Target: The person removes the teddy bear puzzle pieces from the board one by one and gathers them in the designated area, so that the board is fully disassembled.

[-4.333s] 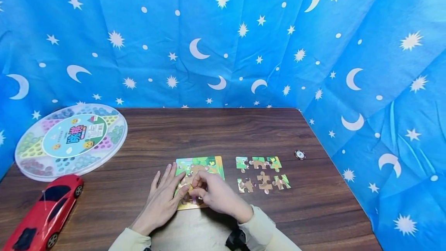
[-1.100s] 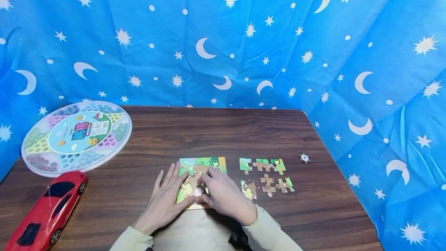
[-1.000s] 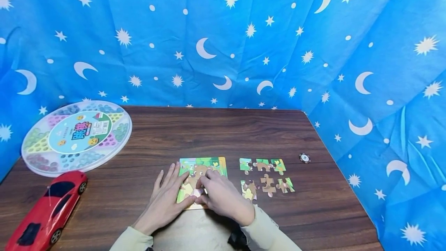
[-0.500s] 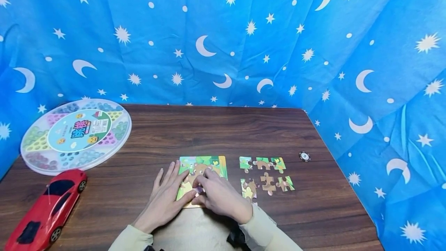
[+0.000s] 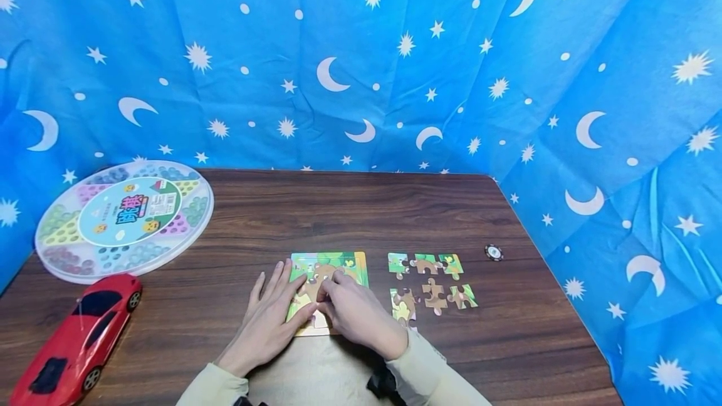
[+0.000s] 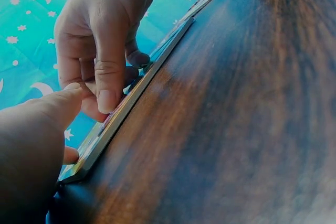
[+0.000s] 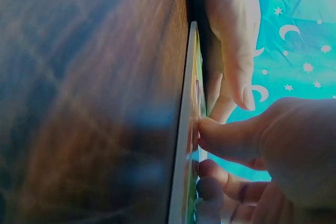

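A shallow jigsaw board [image 5: 355, 260] with a brown bear picture lies in front of me. My left hand [image 5: 262, 324] rests along its left side, fingers spread and fairly straight, thumb reaching over the lower edge. The thumb and fingers of my right hand [image 5: 361, 315] pinch down at the board's lower middle, on a puzzle piece largely hidden by them. Near them a pale patch shows at the bottom of the picture. Both wrist views show the right thumb [image 7: 226, 135] and bent fingertips right at the board's face, the left hand [image 7: 233, 40] close by.
Several loose puzzle pieces [image 5: 433, 296] lie in two rows right of the board. Beyond them is a black and white chip [image 5: 493, 252]. A round Chinese checkers box [image 5: 124, 218] and a red toy car [image 5: 79, 337] stand at the left. Blue starry cloth [image 5: 361, 61] hangs behind.
My left thumb has dropped from the board's middle towards its lower edge. The right hand keeps working at the lower middle, with small finger shifts. A yellow part now shows among the lower-left loose pieces.
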`<control>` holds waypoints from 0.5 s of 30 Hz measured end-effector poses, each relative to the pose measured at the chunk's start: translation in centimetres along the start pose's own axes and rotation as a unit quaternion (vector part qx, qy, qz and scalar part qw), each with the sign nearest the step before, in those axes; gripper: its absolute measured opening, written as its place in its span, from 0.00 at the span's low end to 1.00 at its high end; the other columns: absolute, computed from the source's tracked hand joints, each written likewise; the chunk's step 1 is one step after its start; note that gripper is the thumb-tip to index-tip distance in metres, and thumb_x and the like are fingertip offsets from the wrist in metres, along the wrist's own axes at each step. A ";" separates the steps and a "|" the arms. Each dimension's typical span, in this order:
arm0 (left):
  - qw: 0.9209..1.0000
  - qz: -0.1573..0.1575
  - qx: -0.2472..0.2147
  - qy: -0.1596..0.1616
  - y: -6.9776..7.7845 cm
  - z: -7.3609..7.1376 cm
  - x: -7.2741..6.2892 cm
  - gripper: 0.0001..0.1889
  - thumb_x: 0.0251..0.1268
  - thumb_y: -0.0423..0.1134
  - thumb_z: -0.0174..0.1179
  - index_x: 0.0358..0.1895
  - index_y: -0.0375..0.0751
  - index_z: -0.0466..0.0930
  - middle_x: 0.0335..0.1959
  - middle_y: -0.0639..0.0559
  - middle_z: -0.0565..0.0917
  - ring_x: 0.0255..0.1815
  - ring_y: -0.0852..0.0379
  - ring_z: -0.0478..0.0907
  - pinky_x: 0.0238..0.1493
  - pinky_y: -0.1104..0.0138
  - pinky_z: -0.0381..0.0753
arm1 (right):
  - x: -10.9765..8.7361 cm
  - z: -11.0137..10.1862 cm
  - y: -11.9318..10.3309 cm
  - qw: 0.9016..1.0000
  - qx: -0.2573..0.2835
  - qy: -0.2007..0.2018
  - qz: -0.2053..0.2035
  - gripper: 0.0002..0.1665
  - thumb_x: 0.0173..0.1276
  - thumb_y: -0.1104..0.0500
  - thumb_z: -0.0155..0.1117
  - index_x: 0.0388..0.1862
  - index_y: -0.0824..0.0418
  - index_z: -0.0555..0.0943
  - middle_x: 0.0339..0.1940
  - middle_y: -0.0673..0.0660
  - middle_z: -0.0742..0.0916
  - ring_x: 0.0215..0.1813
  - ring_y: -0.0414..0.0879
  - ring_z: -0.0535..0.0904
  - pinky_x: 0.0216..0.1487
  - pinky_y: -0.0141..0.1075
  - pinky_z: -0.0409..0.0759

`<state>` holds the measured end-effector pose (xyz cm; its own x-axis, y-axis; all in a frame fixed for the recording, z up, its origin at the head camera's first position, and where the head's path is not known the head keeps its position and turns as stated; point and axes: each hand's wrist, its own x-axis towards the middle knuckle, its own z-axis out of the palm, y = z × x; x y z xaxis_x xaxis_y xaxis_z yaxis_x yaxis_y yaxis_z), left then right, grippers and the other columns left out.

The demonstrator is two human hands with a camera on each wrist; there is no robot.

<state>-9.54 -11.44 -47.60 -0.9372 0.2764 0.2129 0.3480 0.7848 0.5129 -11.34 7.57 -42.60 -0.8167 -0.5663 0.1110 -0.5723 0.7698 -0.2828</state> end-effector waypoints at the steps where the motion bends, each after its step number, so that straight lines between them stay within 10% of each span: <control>1: 1.000 -0.001 -0.001 -0.001 0.0 0.0 0.0 0.33 0.70 0.60 0.51 0.69 0.41 0.69 0.77 0.38 0.52 0.78 0.42 0.46 0.73 0.45 0.35 | -0.1 -0.1 0.0 1.000 0.003 0.000 0.007 0.06 0.68 0.52 0.65 0.37 0.52 0.81 0.33 0.46 0.73 0.32 0.37 0.69 0.29 0.30 0.73; 15: 1.000 0.005 0.000 -0.002 0.1 -0.1 0.0 0.33 0.71 0.60 0.50 0.69 0.40 0.69 0.77 0.38 0.52 0.77 0.42 0.46 0.73 0.44 0.36 | -0.6 -0.3 0.3 0.999 -0.015 -0.014 -0.025 0.18 0.60 0.42 0.70 0.39 0.52 0.81 0.34 0.45 0.73 0.37 0.40 0.68 0.32 0.29 0.70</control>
<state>-9.49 -11.44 -47.52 -0.9337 0.2865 0.2149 0.3575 0.7816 0.5111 -11.07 8.25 -42.45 -0.7848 -0.6121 0.0971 -0.6145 0.7484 -0.2495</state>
